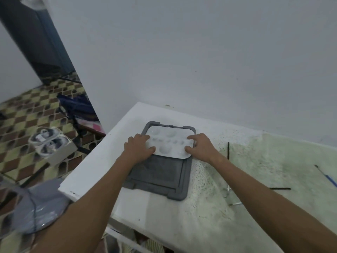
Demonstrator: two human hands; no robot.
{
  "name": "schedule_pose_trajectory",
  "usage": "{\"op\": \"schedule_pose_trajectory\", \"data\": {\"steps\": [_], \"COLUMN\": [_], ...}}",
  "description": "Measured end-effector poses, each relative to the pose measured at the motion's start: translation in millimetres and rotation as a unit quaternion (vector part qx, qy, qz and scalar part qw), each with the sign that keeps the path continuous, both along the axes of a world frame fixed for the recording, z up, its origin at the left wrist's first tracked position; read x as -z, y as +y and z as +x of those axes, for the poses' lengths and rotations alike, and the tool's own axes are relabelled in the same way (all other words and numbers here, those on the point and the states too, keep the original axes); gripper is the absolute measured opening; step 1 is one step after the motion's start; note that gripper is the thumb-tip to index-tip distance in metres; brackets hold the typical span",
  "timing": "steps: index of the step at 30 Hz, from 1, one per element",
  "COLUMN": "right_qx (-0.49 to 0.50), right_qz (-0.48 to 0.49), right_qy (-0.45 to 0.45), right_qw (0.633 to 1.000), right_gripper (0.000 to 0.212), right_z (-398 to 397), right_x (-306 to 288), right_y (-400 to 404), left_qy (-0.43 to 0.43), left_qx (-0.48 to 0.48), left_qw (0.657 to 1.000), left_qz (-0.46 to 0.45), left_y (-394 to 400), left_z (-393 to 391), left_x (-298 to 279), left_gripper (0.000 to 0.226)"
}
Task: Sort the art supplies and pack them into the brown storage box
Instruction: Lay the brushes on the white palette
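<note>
A: Where does the white paint palette (168, 143) sit right now?

B: On the far half of the dark grey tray (160, 177), which lies flat on the white counter (182, 216). The palette's long axis runs left to right, across the tray's long axis, which runs away from the person.

A: And the hands?

B: One at each short end. The left hand (139, 146) holds the left edge, thumb laid on top near the front corner, fingers curled over the rim. The right hand (199, 146) mirrors it at the right edge. So each grip is clamped on the palette, and the palette lies straight between them.

A: Which hand is nearer?

B: Neither; both are already in contact, evenly placed. I judge the next move is a level two-handed lift or slide along the tray.

A: Toward the brown storage box?

B: I can't see any such box in view. To the right, thin dark brushes (228, 150) lie on the counter, well apart from the tray.
</note>
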State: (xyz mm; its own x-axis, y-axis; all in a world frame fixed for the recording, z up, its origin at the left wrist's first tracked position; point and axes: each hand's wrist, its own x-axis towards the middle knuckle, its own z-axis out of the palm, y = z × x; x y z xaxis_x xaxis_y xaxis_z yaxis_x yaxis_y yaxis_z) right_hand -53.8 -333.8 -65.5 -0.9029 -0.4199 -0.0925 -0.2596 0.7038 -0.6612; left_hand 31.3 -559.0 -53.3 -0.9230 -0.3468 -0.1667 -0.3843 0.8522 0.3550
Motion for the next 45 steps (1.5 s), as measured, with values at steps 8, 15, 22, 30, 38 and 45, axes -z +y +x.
{"op": "schedule_pose_trajectory", "data": {"steps": [8, 15, 22, 30, 38, 45], "right_qx": [0.07, 0.102, 0.09, 0.113, 0.231, 0.305], "right_qz": [-0.135, -0.244, -0.365, -0.394, -0.37, -0.413], "right_qy": [-0.072, -0.154, -0.236, -0.149, -0.079, -0.106], "right_qw": [0.986, 0.952, 0.896, 0.9, 0.897, 0.851], "right_gripper": [0.054, 0.058, 0.073, 0.074, 0.048, 0.061], "right_z": [11, 27, 35, 49, 90, 121], "right_x": [1, 7, 5, -22, -47, -57], "right_y": [13, 38, 72, 177, 292, 332], "left_qy": [-0.005, 0.029, 0.059, 0.123, 0.146, 0.128], "left_qx": [0.001, -0.027, -0.035, -0.042, 0.104, 0.169], "left_qw": [0.998, 0.991, 0.971, 0.899, 0.877, 0.849], "left_qz": [0.055, 0.13, 0.227, 0.418, 0.445, 0.485], "left_y": [16, 35, 55, 120, 237, 312], "left_z": [-3, 7, 9, -17, -25, -5], "left_x": [9, 18, 11, -22, -44, -44], "left_gripper": [0.063, 0.072, 0.072, 0.077, 0.057, 0.037]}}
